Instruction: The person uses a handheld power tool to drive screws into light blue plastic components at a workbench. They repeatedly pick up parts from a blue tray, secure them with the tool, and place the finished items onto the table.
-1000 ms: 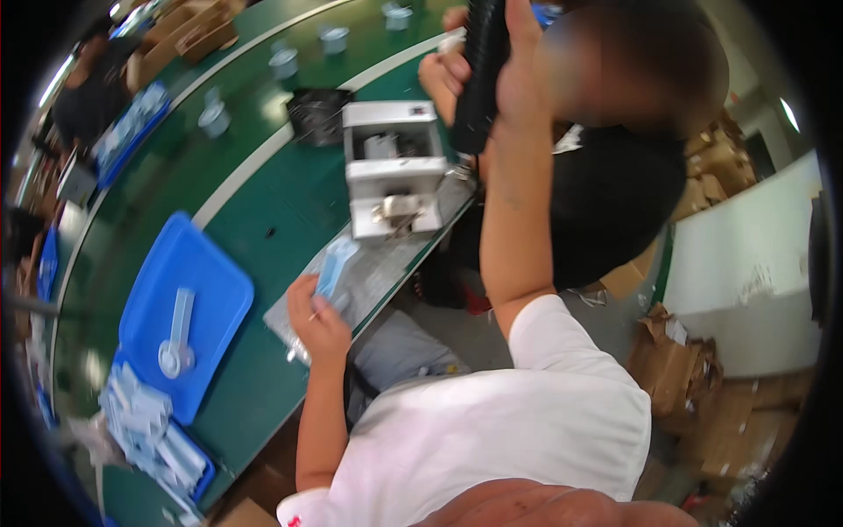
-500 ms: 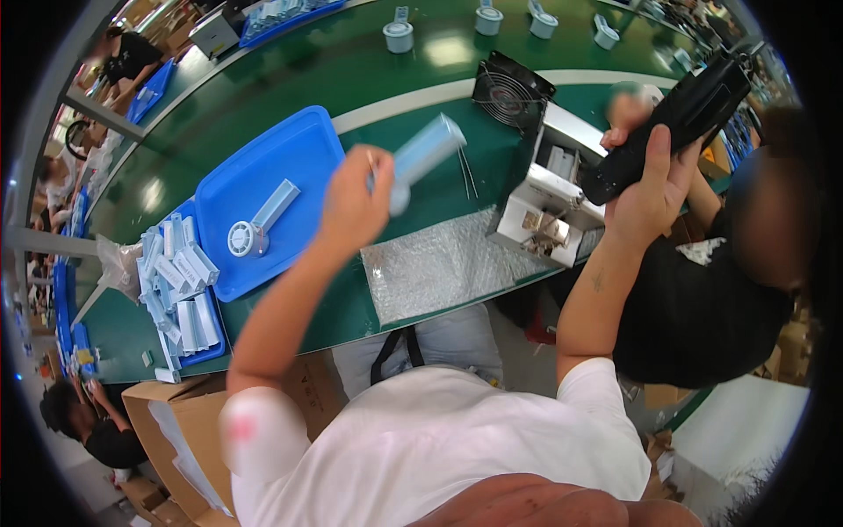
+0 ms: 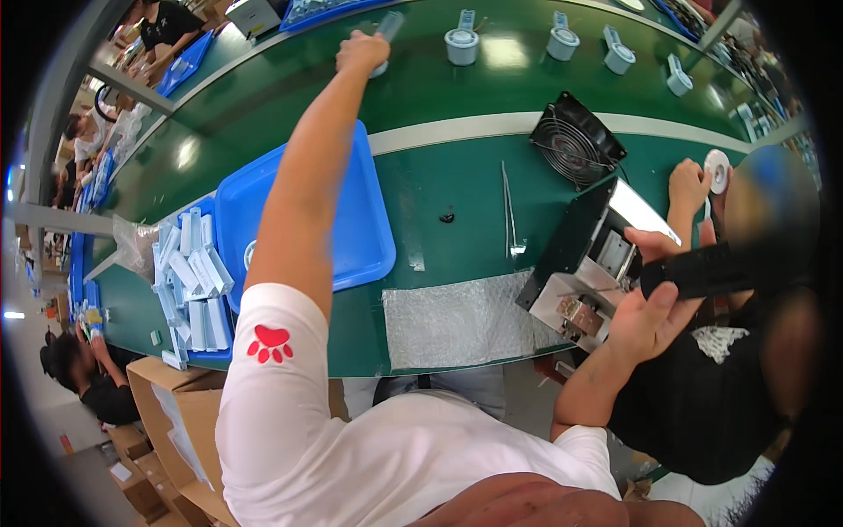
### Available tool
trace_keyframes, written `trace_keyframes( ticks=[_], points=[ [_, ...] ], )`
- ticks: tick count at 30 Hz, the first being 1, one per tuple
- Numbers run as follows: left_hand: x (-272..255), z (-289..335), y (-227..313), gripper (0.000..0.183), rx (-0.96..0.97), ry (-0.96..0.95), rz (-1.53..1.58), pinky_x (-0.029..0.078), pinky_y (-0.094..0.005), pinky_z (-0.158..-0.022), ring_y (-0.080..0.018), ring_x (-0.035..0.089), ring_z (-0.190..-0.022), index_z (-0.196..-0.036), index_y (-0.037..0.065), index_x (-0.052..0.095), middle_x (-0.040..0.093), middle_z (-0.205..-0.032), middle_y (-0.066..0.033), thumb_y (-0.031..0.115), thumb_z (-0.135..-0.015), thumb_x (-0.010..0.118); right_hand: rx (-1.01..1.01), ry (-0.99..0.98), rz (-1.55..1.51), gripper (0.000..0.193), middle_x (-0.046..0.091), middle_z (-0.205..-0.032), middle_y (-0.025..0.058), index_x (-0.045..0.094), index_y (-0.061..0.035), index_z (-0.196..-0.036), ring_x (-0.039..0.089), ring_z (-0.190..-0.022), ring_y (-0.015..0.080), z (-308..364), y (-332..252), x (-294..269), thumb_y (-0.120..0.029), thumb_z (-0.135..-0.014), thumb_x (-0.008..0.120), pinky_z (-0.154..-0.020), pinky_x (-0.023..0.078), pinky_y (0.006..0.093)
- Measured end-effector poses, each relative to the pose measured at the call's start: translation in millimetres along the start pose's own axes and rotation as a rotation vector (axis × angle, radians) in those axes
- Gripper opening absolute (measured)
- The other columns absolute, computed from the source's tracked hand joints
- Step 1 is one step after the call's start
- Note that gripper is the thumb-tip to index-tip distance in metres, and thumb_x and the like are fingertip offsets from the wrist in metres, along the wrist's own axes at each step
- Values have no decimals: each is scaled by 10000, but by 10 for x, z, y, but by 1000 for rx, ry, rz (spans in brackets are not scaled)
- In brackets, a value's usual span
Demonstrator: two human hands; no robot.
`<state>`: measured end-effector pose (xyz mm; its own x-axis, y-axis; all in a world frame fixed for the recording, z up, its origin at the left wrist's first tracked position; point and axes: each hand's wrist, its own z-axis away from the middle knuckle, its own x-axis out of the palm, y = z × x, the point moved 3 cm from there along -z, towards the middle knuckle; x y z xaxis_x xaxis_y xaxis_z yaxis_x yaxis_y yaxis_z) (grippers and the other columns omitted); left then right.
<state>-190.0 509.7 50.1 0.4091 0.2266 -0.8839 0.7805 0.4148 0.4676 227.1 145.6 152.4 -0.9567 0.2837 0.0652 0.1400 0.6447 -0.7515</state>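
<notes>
Stretched far out over the green belt, my left hand (image 3: 362,54) is closed on a light-blue plastic part with a flat handle (image 3: 391,25). The part's lower end is partly hidden by my fingers. My right hand (image 3: 648,321) grips a black elongated tool (image 3: 694,272), tilted sideways beside the open metal box fixture (image 3: 606,263). Another round-headed light-blue part lies in the blue tray (image 3: 379,237), mostly hidden behind my left forearm. Several similar light-blue parts with round cups (image 3: 463,46) stand along the belt.
A black fan (image 3: 575,140) stands behind the fixture, and bubble wrap (image 3: 470,321) lies at the table's front edge. Tweezers (image 3: 507,211) rest on the green mat. Light-blue handle pieces (image 3: 189,272) are piled at left. A co-worker's hand (image 3: 689,189) is near a white disc (image 3: 717,171).
My left hand has carried the light-blue part from above the mat out to the far belt. My right hand has lowered the black tool and turned it sideways. The view has shifted.
</notes>
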Motion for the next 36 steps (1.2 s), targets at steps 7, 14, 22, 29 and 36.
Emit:
trace_keyframes(
  ticks=[7,14,22,29,36],
  points=[
    [-145,573,122,893,359,426,-307,439,-418,-1090,-404,550,-1286,-1521,30,415,569,-1373,-272,505,-840,743,1,26,-11,832,656,-1059,334,246,160,-1506,678,-993,384,-26,110,-75,-420,-1016,586,-959,536,485],
    [-2147,2503,992,799,1154,-528,320,496,-448,-1070,-305,610,-1271,-1514,66,456,619,-1377,-221,527,-915,713,-45,-20,-46,601,659,-1115,329,288,142,-1482,669,-1042,386,-78,130,-153,-232,-1063,504,-1003,508,509],
    [-1947,3010,-1571,840,834,-218,-241,360,-453,-1174,-341,462,-1402,-1458,98,508,523,-1483,-144,280,-730,885,51,-80,-112,494,595,-1310,252,357,43,-1427,617,-1214,373,-122,167,-239,-9,-981,561,-1061,495,504],
    [-1432,3360,-2157,524,607,-56,-72,474,-444,-1006,-391,578,-1167,-1169,56,622,590,-1243,-167,85,-700,854,-123,57,-140,733,528,-1381,211,273,-4,-1531,567,-1270,311,77,79,-152,84,-904,643,-1075,467,426],
    [-1524,3327,-2282,316,713,28,-58,503,-393,-916,-341,641,-1024,-1125,21,620,641,-1101,-157,87,-842,745,-156,107,-119,691,539,-1381,187,357,9,-1511,575,-1232,261,109,-17,-367,65,-899,672,-1055,473,362]
  ],
)
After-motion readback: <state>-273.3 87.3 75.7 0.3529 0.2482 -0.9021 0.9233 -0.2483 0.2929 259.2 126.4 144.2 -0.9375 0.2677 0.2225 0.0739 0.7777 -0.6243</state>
